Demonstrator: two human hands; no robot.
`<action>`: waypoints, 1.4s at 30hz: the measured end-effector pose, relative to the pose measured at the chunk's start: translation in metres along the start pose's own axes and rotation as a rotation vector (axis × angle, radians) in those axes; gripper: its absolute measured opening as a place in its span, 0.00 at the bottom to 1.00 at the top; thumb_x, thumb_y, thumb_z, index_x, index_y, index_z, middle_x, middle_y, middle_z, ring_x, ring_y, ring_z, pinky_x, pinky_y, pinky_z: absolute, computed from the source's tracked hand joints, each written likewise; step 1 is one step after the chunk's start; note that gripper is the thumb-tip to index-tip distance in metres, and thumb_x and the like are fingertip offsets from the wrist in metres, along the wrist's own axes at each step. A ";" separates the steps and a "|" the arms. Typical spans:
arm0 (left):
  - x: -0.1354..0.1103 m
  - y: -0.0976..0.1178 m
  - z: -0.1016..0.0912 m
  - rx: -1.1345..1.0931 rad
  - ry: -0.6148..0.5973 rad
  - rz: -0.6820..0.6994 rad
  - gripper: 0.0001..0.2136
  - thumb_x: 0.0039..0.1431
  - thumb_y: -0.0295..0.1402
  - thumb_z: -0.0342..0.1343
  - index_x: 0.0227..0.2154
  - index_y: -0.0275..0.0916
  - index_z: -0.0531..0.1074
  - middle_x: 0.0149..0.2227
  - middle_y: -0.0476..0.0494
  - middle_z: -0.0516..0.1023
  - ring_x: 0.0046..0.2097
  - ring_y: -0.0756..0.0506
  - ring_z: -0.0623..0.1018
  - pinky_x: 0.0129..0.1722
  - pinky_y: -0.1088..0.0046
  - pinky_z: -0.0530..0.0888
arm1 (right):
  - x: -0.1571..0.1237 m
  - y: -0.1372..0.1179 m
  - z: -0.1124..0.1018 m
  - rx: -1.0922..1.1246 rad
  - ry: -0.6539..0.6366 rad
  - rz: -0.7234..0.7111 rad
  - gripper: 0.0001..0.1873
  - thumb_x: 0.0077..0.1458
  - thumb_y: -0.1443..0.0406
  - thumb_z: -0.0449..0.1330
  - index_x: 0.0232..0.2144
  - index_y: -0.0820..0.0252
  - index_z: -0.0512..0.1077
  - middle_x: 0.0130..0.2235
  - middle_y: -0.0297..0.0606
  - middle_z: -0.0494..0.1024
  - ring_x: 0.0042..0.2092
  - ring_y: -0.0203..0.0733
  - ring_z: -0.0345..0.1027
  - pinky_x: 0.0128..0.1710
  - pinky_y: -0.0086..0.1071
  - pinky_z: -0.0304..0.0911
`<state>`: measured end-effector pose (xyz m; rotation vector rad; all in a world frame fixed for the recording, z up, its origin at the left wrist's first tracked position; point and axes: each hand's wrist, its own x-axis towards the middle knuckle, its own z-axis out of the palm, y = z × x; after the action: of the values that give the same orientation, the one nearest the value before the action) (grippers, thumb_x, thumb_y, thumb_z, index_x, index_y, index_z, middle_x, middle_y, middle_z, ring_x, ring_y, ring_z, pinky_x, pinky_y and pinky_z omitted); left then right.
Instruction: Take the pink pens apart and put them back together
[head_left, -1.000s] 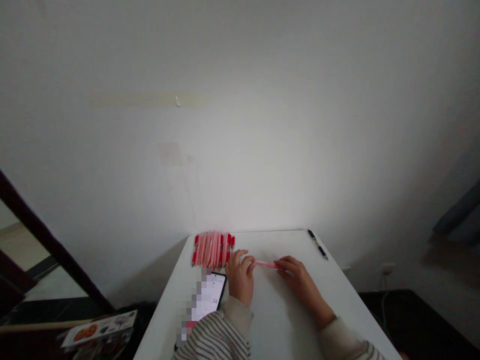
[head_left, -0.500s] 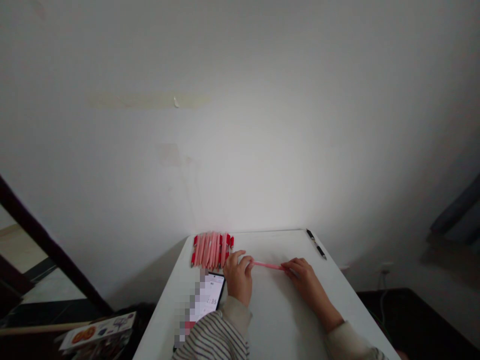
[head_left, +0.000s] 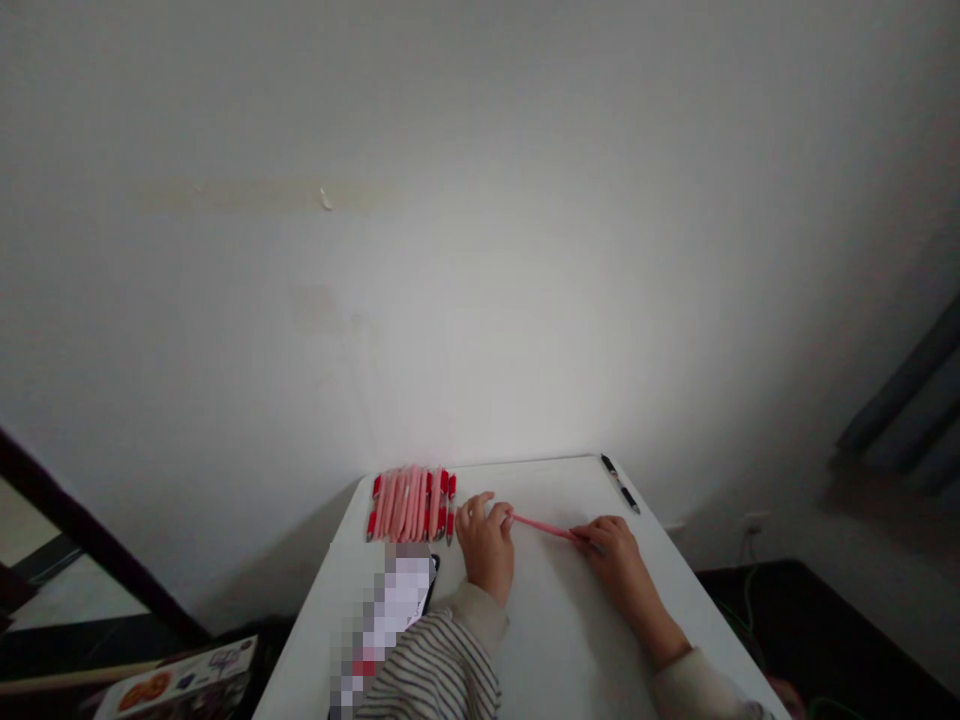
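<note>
Stretched between my two hands above the white table is a slim pink pen-like stick (head_left: 541, 525). My left hand (head_left: 486, 545) pinches its left end between thumb and forefinger, with the other fingers raised. The fingers of my right hand (head_left: 611, 558) are closed on its right end; a small greyish tip shows beneath them, too little to name. Left of my left hand lies a row of red pens and pink sticks (head_left: 409, 505), side by side. At the right end of that row, one red pen (head_left: 451, 510) sits slightly apart.
A phone (head_left: 397, 610), partly blurred out, lies on the white table (head_left: 555, 640) beside my left sleeve. Near the far right corner rests a black pen (head_left: 620, 484). The wall (head_left: 480, 250) rises right behind the table. A printed box (head_left: 180, 685) is low at the left.
The view has shifted slightly to the right. My left hand sits a little further from the row, so the red pen at its end now shows whole. Both hands keep hold of the pink stick.
</note>
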<state>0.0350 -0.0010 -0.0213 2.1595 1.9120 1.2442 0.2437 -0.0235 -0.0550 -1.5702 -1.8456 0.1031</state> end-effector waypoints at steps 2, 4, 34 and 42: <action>0.005 0.004 0.006 0.006 -0.012 0.004 0.08 0.56 0.30 0.53 0.34 0.46 0.77 0.47 0.45 0.72 0.51 0.42 0.67 0.56 0.53 0.60 | -0.001 0.000 -0.004 -0.035 0.008 0.022 0.10 0.56 0.64 0.57 0.35 0.54 0.79 0.32 0.42 0.76 0.41 0.47 0.65 0.41 0.35 0.60; 0.010 0.007 0.013 0.023 -0.029 0.000 0.08 0.55 0.30 0.54 0.34 0.48 0.77 0.48 0.46 0.73 0.52 0.41 0.66 0.58 0.48 0.56 | -0.002 0.001 -0.008 -0.070 0.027 0.044 0.10 0.55 0.65 0.57 0.35 0.54 0.79 0.32 0.42 0.76 0.41 0.46 0.65 0.41 0.34 0.60; 0.052 0.091 0.124 -0.054 -0.190 0.087 0.11 0.53 0.42 0.57 0.40 0.53 0.76 0.51 0.46 0.70 0.55 0.36 0.64 0.57 0.35 0.49 | 0.013 0.030 -0.033 -0.423 0.288 0.407 0.12 0.59 0.64 0.53 0.37 0.54 0.77 0.36 0.42 0.77 0.45 0.49 0.61 0.48 0.44 0.46; 0.064 0.102 0.134 -0.049 -0.259 0.111 0.12 0.55 0.43 0.54 0.41 0.55 0.75 0.52 0.45 0.70 0.56 0.35 0.63 0.56 0.33 0.49 | 0.028 0.030 -0.030 -0.452 0.337 0.418 0.13 0.59 0.64 0.51 0.37 0.54 0.77 0.36 0.43 0.77 0.46 0.49 0.60 0.50 0.45 0.43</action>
<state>0.1900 0.0907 -0.0291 2.2972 1.6659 0.9547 0.2845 -0.0022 -0.0342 -2.1175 -1.3141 -0.3938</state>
